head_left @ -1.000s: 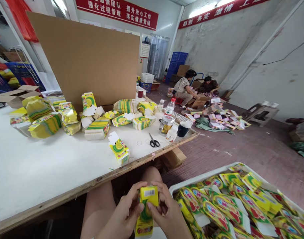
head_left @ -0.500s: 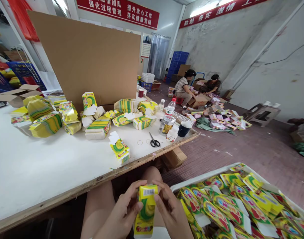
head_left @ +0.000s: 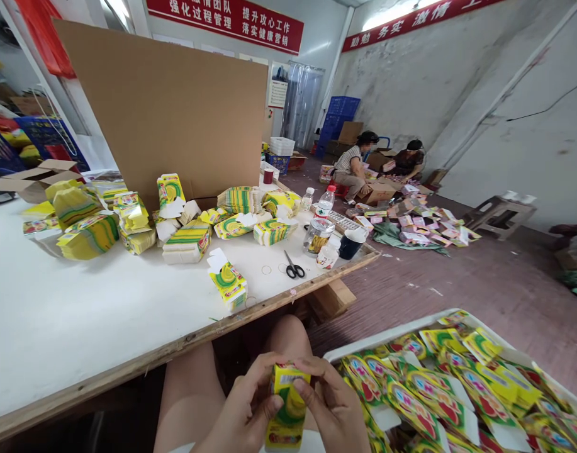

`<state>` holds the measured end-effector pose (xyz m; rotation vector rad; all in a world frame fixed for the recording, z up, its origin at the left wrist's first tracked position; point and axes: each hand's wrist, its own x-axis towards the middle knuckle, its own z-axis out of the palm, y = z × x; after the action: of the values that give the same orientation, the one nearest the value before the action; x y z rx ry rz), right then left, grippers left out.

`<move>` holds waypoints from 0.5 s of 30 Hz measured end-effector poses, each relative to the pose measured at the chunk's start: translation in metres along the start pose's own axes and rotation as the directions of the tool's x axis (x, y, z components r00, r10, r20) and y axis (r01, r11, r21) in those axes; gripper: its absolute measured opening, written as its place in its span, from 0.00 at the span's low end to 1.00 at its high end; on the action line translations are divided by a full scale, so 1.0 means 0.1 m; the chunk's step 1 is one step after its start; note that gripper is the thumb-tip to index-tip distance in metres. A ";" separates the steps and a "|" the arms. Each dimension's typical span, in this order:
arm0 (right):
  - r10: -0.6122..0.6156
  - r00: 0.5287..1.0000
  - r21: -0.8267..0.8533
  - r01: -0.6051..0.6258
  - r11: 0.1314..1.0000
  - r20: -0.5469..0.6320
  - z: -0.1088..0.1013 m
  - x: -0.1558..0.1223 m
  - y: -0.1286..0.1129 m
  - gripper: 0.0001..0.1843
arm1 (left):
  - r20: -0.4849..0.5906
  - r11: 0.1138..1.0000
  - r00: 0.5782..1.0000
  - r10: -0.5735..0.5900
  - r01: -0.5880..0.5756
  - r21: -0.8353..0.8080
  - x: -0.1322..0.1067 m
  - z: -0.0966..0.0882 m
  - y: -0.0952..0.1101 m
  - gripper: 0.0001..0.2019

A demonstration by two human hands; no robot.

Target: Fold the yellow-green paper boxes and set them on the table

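A red banner (head_left: pixel 425 22) is displaying 勤勉 务实 激情 overhead, a second banner (head_left: pixel 226 24) showing 强化过程管理. A tray (head_left: pixel 387 335) is holding printed cartons (head_left: pixel 418 399). Fingers curled, the left hand (head_left: pixel 248 402) and right hand (head_left: pixel 334 399) are gripping a yellow box (head_left: pixel 288 415) between them, its barcode (head_left: pixel 287 379) sitting near the thumbs, its bottom lettering (head_left: pixel 284 438) appearing too small to read.

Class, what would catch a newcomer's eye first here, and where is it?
Probably the tall brown cardboard sheet behind the carton stacks on the white table. Next, the yellow packs heaped in a white tray at lower right. At bottom centre, the left hand and right hand hold a small yellow box.
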<state>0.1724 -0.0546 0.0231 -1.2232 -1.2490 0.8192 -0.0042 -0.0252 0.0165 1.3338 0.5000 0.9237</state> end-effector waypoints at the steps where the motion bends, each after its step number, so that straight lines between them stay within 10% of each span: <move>1: 0.001 1.000 0.013 -0.001 1.000 -0.025 -0.01 -0.01 0.02 0.05 | -0.005 0.999 1.000 0.031 -0.031 0.022 0.00 0.01 -0.01 0.19; 11: -0.066 0.997 -0.208 0.059 0.976 -0.027 -0.22 0.03 -0.12 0.03 | -0.047 0.924 0.995 0.091 -0.067 0.376 0.07 0.10 -0.03 0.19; 15: -0.218 0.965 -0.695 0.059 0.717 -0.144 -0.77 0.09 -0.17 0.14 | -0.129 0.782 0.964 0.232 -0.106 0.614 0.22 -0.18 0.02 0.21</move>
<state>0.2463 -0.0672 0.0500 -1.7255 -1.4963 0.0651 -0.0058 0.0033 0.0189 1.9020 0.8956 1.1033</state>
